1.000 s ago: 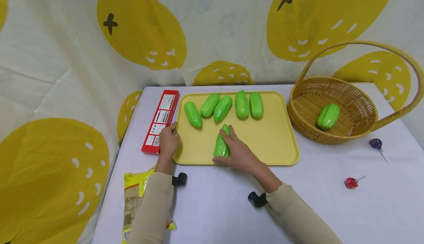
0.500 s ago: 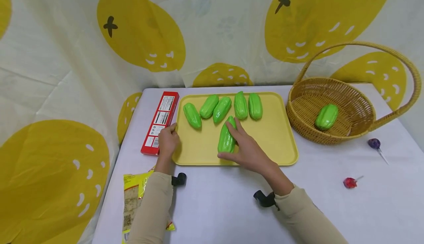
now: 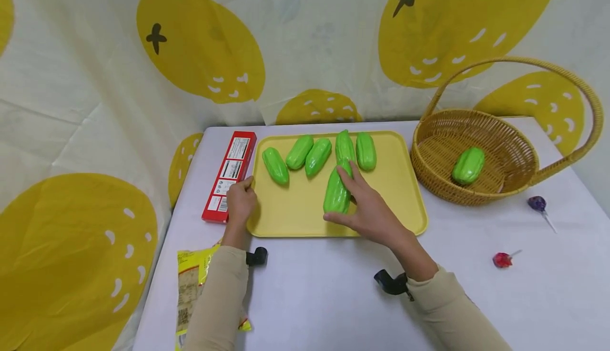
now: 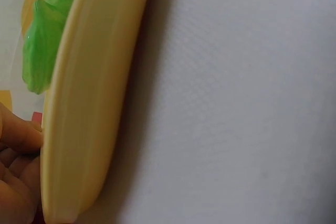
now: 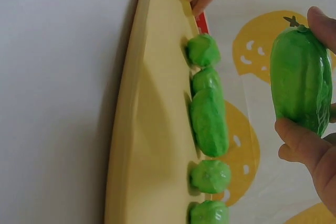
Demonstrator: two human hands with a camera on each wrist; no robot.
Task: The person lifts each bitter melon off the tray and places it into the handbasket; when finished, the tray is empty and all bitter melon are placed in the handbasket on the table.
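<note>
My right hand (image 3: 374,210) grips a glossy green ridged toy cucumber (image 3: 337,193) between thumb and fingers. In the right wrist view that held cucumber (image 5: 295,74) is lifted above the yellow tray (image 3: 290,218). My left hand (image 3: 241,201) pinches the tray's left rim near the front corner; the left wrist view shows the thumb at the rim (image 4: 86,108). Several more toy cucumbers (image 3: 275,165) lie in a row along the back of the tray. One of them is partly covered by the held one in the head view.
A wicker basket (image 3: 429,181) with a tall handle stands right of the tray, one green cucumber (image 3: 468,165) inside. A red box (image 3: 230,176) lies left of the tray. A yellow snack packet (image 3: 188,287) sits under the left forearm. Purple (image 3: 537,203) and red lollipops (image 3: 502,259) lie at right.
My right hand has lifted the toy cucumber from the front of the tray and moved it to the right and away from me. My left hand stays at the tray's rim.
</note>
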